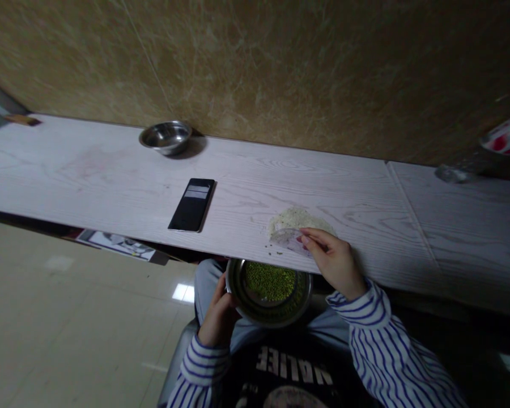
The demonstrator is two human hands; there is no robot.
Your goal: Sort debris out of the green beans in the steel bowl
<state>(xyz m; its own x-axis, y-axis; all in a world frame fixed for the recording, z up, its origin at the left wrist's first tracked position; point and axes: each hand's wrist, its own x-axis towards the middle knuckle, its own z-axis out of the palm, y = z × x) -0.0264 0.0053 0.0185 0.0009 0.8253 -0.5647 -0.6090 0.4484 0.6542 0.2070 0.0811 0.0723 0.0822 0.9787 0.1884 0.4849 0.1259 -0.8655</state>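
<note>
My left hand [219,317] grips the left rim of a steel bowl [276,318], which sits over my lap just below the table's front edge. Inside it lie many green beans [270,281] that look like mung beans. My right hand [335,262] pinches a thin, clear plastic disc [285,238] between thumb and fingers. The disc is tilted against the near side of a pile of white rice [296,216] with dark specks in it. A few stray beans [276,253] lie on the tabletop between the pile and the edge.
A smaller steel bowl [165,137] stands near the wall at the back left. In front of it lies a black phone [192,205]. At the far right a clear plastic bottle [478,158] with a red label lies by the wall. The pale wooden table [89,175] runs along the wall.
</note>
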